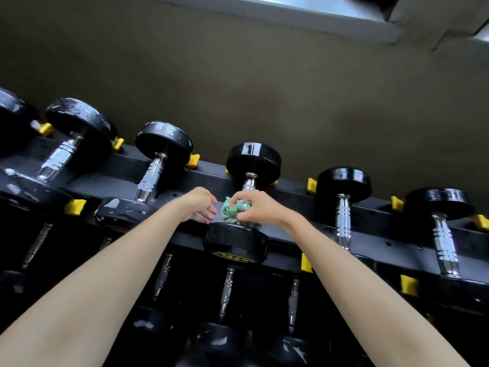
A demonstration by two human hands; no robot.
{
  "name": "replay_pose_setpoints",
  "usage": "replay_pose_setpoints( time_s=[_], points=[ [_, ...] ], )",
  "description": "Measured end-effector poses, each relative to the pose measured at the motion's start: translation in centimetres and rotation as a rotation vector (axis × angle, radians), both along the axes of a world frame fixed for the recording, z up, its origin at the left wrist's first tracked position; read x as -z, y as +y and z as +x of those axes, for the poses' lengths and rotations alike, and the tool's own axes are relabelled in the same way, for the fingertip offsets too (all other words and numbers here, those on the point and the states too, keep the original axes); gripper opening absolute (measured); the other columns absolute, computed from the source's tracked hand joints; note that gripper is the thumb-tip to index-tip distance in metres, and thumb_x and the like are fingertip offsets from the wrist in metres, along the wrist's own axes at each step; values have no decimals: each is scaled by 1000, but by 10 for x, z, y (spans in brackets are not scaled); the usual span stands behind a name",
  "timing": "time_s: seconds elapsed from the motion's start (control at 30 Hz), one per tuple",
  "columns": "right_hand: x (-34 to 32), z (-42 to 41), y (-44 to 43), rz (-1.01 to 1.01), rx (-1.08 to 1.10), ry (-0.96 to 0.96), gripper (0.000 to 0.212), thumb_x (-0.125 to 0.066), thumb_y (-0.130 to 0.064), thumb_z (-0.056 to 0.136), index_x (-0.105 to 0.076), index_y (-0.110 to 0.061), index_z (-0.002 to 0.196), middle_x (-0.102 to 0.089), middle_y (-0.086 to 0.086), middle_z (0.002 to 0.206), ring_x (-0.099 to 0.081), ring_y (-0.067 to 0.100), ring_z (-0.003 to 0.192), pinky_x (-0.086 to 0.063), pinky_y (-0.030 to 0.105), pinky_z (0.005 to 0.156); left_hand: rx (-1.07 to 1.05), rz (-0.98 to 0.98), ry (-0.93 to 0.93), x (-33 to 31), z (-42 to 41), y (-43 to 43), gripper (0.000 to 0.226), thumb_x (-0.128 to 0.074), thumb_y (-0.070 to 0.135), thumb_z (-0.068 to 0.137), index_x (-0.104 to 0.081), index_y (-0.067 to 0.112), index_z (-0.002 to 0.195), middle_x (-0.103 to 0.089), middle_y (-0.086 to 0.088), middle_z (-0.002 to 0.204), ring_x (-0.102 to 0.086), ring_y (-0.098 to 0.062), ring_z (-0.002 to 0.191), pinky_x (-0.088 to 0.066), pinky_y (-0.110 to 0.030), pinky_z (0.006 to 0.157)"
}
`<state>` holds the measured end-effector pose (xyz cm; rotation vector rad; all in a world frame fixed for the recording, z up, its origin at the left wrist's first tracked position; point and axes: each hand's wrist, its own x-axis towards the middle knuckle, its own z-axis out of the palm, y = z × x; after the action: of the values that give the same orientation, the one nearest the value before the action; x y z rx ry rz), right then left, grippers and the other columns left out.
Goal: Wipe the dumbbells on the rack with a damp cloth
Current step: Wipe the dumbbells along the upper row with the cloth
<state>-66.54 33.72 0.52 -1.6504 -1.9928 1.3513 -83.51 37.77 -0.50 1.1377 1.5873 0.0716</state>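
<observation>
**Cloth on the middle dumbbell's handle**

We note the right hand (260, 207), its grip curled round a bunched green cloth (231, 209) held against the chrome handle (248, 182) of the middle dumbbell (253, 161). This dumbbell lies on the top tier of the black rack (209, 176). The left hand (199, 205) is just beside the cloth, its grip loose, fingers half curled, holding nothing. Neighbouring dumbbells (342, 218) rest on either side by yellow cradles (75, 207). Those to the left have scuffed heads.
</observation>
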Motion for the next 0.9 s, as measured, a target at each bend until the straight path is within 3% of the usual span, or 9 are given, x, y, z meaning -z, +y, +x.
replay_pose_setpoints(
  time_s=[0.1,0.2,0.3,0.4,0.47,0.53,0.6,0.73,0.9],
  points=[
    [-6,17,1,-224,30,123,22,-58,-1,78,-61,-22,85,-55,-6,81,-49,5,70,-42,18,70,-1,3,-2,-2,0,-1,29,-28,1,95,-50,5,113,-59,-12,93,-58,-19,68,-54,-32,69],
    [-1,47,5,-419,130,211,18,-54,0,77,-63,-16,78,-56,-1,73,-51,8,65,-40,16,58,6,1,-11,-3,3,-1,27,-28,1,95,-49,6,110,-59,-11,92,-58,-18,68,-54,-31,70],
    [16,63,7,-452,556,309,15,-50,-1,70,-61,-12,72,-54,6,71,-48,14,57,-36,21,50,5,10,-10,-2,10,1,28,-27,1,95,-50,6,111,-60,-14,99,-58,-19,68,-53,-31,70],
    [33,61,17,-442,982,479,17,-47,3,77,-59,-8,80,-59,12,78,-56,20,60,-48,24,55,-10,18,-14,-2,18,3,31,-27,1,95,-51,4,114,-60,-15,102,-57,-19,68,-53,-30,68],
    [39,53,24,-454,1213,642,12,-49,0,81,-57,-8,85,-59,9,79,-60,18,52,-50,24,47,-22,21,-17,-1,21,4,32,-27,1,96,-51,3,115,-59,-15,100,-57,-19,68,-52,-29,67],
    [42,42,30,-493,1350,813,9,-49,-3,84,-52,-11,81,-55,7,79,-58,15,47,-46,23,42,-28,18,-13,-1,22,6,32,-27,1,96,-51,2,116,-58,-15,99,-57,-19,68,-52,-29,67],
    [37,30,33,-506,1376,897,12,-47,-3,87,-48,-11,79,-54,7,77,-55,16,58,-45,26,47,-28,17,-11,0,23,7,32,-27,2,96,-52,1,117,-59,-15,99,-57,-19,68,-52,-30,67],
    [31,14,34,-408,1373,880,15,-52,-2,86,-50,-11,74,-54,5,74,-53,15,63,-47,24,52,-31,8,-18,1,25,7,32,-28,2,96,-52,1,118,-59,-12,91,-57,-18,67,-52,-29,66],
    [22,-1,30,-44,1071,385,23,-60,-6,76,-71,-19,93,-64,4,89,-58,17,83,-49,29,76,-39,-6,-10,-2,27,1,34,-27,2,96,-50,1,121,-56,-9,82,-56,-18,64,-51,-29,63]
  ],
)
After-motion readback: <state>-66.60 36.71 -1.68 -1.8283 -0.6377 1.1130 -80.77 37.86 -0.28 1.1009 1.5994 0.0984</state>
